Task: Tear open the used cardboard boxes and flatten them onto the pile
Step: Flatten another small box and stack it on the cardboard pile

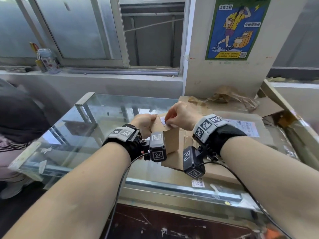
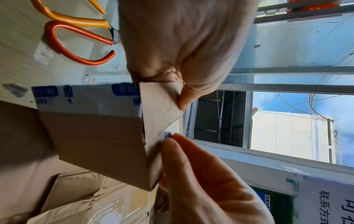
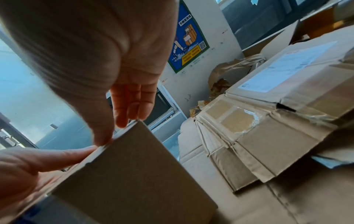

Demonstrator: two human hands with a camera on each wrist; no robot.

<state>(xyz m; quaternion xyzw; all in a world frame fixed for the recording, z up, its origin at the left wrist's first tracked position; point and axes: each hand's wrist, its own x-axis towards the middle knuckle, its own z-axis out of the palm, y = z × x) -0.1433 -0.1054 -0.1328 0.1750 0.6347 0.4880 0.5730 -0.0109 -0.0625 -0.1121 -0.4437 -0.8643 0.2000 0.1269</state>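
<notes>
On the glass counter (image 1: 96, 121), seen from the head camera, a small cardboard box (image 1: 170, 137) stands upright on the pile of flattened boxes (image 1: 224, 118). The left hand (image 1: 144, 124) grips the box's top left edge, and the right hand (image 1: 181, 114) pinches at the white label (image 1: 163, 121) on its top. A poster (image 1: 235, 26) hangs on the pillar behind.

From the left wrist, the left hand (image 2: 184, 45) has thumb and fingers curled over the box (image 2: 99, 136) at its top edge, while the right hand's (image 2: 201, 174) fingertips pinch the top near a blue mark. Orange-handled scissors (image 2: 76, 39) lie beyond.

From the right wrist, the right hand (image 3: 107, 63) has thumb and forefinger tips closed on the box (image 3: 134, 174) at its upper edge; flattened cardboard (image 3: 258, 136) lies just beside.
</notes>
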